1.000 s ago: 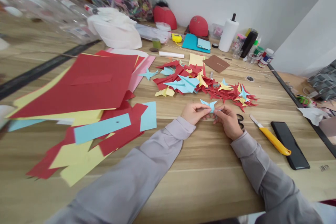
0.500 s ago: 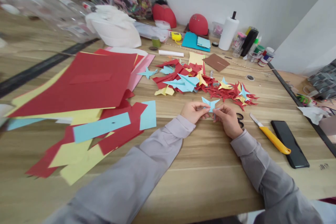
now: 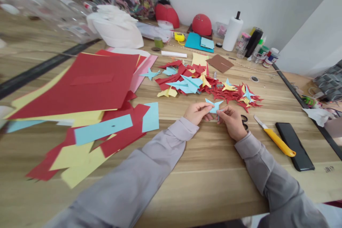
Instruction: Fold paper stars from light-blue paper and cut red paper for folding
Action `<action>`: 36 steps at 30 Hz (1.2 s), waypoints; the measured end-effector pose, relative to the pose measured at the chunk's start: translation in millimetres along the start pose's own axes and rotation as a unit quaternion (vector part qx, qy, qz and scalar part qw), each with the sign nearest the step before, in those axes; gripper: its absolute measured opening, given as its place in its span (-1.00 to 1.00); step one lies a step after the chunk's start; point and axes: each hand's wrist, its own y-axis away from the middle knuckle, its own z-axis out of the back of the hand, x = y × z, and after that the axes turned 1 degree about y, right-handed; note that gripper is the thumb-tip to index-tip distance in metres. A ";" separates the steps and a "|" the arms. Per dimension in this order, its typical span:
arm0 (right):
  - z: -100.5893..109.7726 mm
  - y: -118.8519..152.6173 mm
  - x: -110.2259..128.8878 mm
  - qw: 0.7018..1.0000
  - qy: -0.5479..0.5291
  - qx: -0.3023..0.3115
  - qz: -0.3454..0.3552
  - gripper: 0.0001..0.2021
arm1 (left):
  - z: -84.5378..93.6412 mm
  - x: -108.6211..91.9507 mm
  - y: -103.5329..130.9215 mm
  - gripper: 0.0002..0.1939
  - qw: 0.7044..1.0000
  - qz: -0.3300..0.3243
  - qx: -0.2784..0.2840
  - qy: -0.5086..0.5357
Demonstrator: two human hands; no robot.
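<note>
Between my two hands is a small light-blue folded paper piece [image 3: 215,106] with pointed tips, held just above the wooden table [image 3: 203,171]. My left hand [image 3: 198,112] pinches its left side between thumb and fingers. On the other side, my right hand [image 3: 232,120] grips the lower right edge the same way. Fingers hide the lower part of the paper. Just beyond lies a heap of red, blue and yellow folded paper shapes [image 3: 192,84]. Black scissors handles [image 3: 244,122] show partly behind my right hand.
A yellow utility knife [image 3: 278,140] with its blade out and a black phone [image 3: 294,146] lie at right. Red sheets [image 3: 107,96] and cut strips, including a blue strip [image 3: 103,130], cover the left. A paper roll [image 3: 233,34] and bottles stand at the back.
My left thumb has shifted slightly up and left on the blue paper, uncovering more of its middle. The right hand stays almost in place.
</note>
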 end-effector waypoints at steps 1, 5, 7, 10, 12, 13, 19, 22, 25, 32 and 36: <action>-0.1 -0.1 -0.2 1.000 0.000 0.000 0.000 -0.66 | -0.1 0.4 -0.1 -0.60 1.000 0.001 -0.001 0.000; -0.6 0.5 0.8 1.000 0.003 0.003 0.001 -0.66 | -1.2 2.8 -0.5 -0.63 1.000 0.002 -0.015 0.000; -0.9 1.1 2.1 1.000 0.006 0.007 -0.001 -0.67 | -1.6 3.9 -0.3 -0.66 1.000 -0.006 -0.022 -0.005; -1.4 2.0 3.6 1.000 0.008 0.009 -0.004 -0.66 | -1.7 4.6 0.0 -0.69 0.999 -0.017 -0.027 -0.012; -1.6 2.1 3.7 1.000 0.007 0.008 -0.003 -0.66 | -1.6 4.6 0.0 -0.70 0.999 -0.016 -0.028 -0.010; -1.7 2.0 3.5 1.000 0.006 0.008 -0.001 -0.66 | -1.7 4.5 0.0 -0.70 0.999 -0.014 -0.027 -0.009; -1.1 1.3 1.2 1.000 0.006 0.016 0.013 -0.66 | -3.4 4.1 0.1 -0.64 1.000 -0.002 -0.028 0.002; -1.5 2.2 2.3 1.000 0.009 0.024 0.014 -0.67 | -3.6 4.6 0.4 -0.63 0.999 -0.002 -0.031 0.011; -2.2 3.5 4.6 1.000 0.002 0.028 0.010 -0.68 | -2.5 5.1 0.7 -0.63 0.999 -0.012 -0.029 0.009; -0.4 2.4 3.5 0.999 -0.006 0.034 -0.003 -0.67 | -0.9 5.5 0.6 -0.64 0.999 -0.019 -0.031 0.007; 0.1 1.0 2.5 0.999 -0.018 0.033 -0.008 -0.64 | -0.4 5.3 0.6 -0.60 1.000 -0.017 -0.025 0.007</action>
